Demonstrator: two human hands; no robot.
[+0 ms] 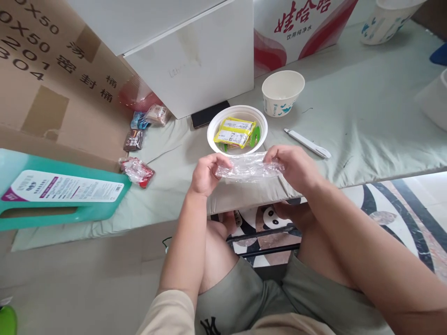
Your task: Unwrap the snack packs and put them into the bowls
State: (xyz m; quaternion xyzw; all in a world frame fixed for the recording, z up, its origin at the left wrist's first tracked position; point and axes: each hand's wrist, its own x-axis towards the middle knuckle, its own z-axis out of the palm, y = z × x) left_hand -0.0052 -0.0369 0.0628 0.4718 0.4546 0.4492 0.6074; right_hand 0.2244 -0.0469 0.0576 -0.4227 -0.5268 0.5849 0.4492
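Stretched between my two hands is a sheet of clear crinkled plastic wrap (248, 167). My left hand (208, 173) pinches its left end, and my right hand (291, 165) grips the right end. Just beyond the wrap stands a white round bowl (213, 122), its near rim close behind the plastic. Inside the bowl lie a yellow-and-white packet (235, 132) and a green packet (256, 136) partly under it. To the right of the bowl is a white box-cutter-like tool (307, 143). A white paper cup with blue print (282, 95) stands behind that.
A pale cloth (370, 121) covers the low table. At the left are small wrapped snacks (134, 139), a crumpled red wrapper (138, 172), a teal jug (87, 209) and a cardboard box (45, 111). White boxes (209, 60) and a dark phone-like slab (209, 115) stand behind the bowl.
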